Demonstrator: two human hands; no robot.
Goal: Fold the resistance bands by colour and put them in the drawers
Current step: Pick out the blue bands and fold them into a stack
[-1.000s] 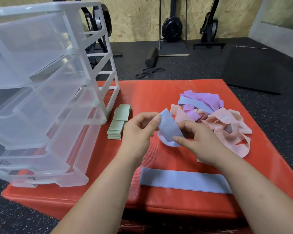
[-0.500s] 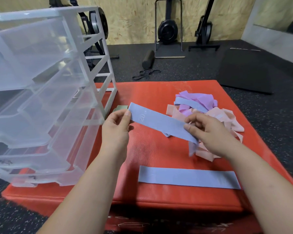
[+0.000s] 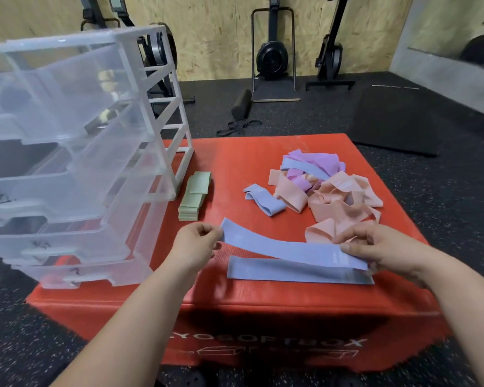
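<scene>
I hold a blue band [image 3: 288, 248] stretched flat between both hands, just above a second blue band [image 3: 296, 272] that lies flat on the red box [image 3: 235, 305]. My left hand [image 3: 194, 244] pinches its left end and my right hand [image 3: 380, 250] pinches its right end. A third blue band [image 3: 263, 199] lies crumpled beside a loose pile of pink bands [image 3: 344, 202] and purple bands [image 3: 313, 163], with another blue one across the purple. A stack of folded green bands [image 3: 194, 199] lies next to the clear plastic drawer unit [image 3: 76, 152], whose drawers are pulled out.
The red box stands on a dark speckled gym floor. A black mat [image 3: 394, 118] lies at the back right, and a foam roller [image 3: 242, 104] and exercise machines [image 3: 273, 51] stand along the wooden wall.
I have pulled the blue band out straight and lowered it towards me, from above the box's middle to just over the flat blue band. The view has tilted down.
</scene>
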